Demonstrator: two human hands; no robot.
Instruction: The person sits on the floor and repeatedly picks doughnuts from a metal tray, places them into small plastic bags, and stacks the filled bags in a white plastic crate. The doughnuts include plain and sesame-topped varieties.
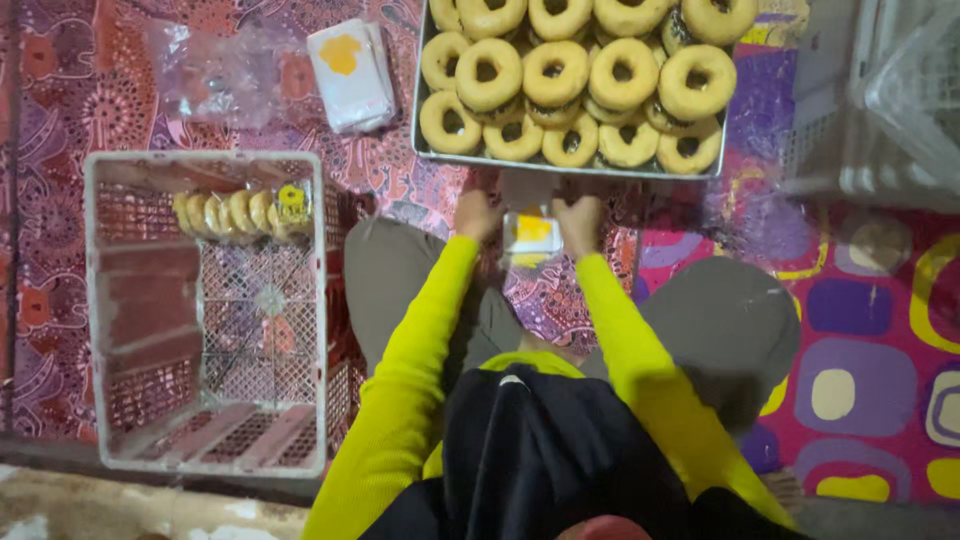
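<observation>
Now both hands, the left hand (474, 214) and the right hand (579, 222), close their grip on a small plastic bag (531, 233) with a yellow patch, held just below the metal tray (430, 150) of ring donuts (556, 72). It looks light, thin and slippery, so holding its edges seems best.

The silver metal tray of ring doughnuts (432, 150) is cut off by the top edge. The white plastic lattice basket (900, 90) at upper right is blurred and runs off the frame. The small clear yellow-marked bag (530, 232) hides both hands' fingertips.
</observation>
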